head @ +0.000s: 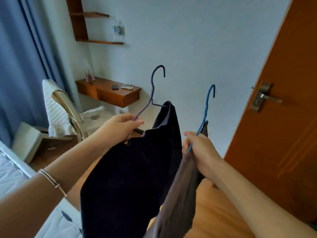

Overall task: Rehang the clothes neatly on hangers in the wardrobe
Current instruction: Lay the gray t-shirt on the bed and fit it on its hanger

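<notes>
The left grip (pixel 120 127), just at 9 o'clock of the view's centre, is clenched on the lower wire of a purple hanger (pixel 152 93) whose hook points up. A dark navy garment (pixel 137 169) is caught on that hanger's far shoulder and hangs down toward 6 o'clock, in front of the left forearm, which wears a bracelet (pixel 53 181). The right grip (pixel 200 148), at 4 o'clock, is closed round the wire of a blue hanger (pixel 206 109), hook also upward. A grey-brown garment (pixel 180 194) hangs from it, touching the navy one. Both garments are held in mid-air above a wooden floor. An orange door (pixel 283 134) with a metal handle (pixel 267 98) stands at 3 o'clock. A wall-mounted tabletop (pixel 109 93) is at 10 o'clock, a chair (pixel 56 109) under a quilted cover at 9, and a blue curtain (pixel 20 66) beyond it.
</notes>
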`<state>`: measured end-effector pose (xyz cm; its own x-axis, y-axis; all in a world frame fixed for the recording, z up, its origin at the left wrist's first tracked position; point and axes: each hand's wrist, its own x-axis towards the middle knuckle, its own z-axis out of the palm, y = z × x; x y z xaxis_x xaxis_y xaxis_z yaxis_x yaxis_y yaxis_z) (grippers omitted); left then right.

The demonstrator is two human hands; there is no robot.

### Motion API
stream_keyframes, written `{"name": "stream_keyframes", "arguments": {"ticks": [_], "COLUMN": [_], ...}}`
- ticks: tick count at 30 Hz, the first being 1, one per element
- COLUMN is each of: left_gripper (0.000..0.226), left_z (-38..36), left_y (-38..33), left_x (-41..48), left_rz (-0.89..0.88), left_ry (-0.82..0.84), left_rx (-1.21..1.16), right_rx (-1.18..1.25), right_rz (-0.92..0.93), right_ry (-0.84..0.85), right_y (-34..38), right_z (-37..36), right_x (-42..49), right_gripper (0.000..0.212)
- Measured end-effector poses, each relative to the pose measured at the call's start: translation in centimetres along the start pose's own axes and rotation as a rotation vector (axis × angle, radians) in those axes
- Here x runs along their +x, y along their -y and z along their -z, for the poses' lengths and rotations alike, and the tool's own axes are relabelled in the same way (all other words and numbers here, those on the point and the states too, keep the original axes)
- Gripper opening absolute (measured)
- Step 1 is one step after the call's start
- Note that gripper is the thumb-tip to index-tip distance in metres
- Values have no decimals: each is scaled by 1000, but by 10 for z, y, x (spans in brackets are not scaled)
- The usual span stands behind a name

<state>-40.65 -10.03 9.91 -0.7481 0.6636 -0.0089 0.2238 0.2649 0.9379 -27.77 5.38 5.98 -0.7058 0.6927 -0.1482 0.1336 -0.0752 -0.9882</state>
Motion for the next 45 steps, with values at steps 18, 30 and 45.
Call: {"name": "stream_keyframes", "arguments": {"ticks": [18,30,45], "left_gripper": [13,32,39], "left_z": [-93,-52,153], "left_y": [29,51,121], "left_x": [229,303,383], "left_rz": [199,354,356], "left_ry": [-381,-526,-715], "left_rx": [2,-19,54], "right_rx": [168,64,170], "right_rz": [-210,-233,-350], "right_ry": [252,805,1071], "right_y": [11,30,66], "right_z": [37,-76,-329], "right_x": [298,387,482], "right_gripper": [25,23,24]}}
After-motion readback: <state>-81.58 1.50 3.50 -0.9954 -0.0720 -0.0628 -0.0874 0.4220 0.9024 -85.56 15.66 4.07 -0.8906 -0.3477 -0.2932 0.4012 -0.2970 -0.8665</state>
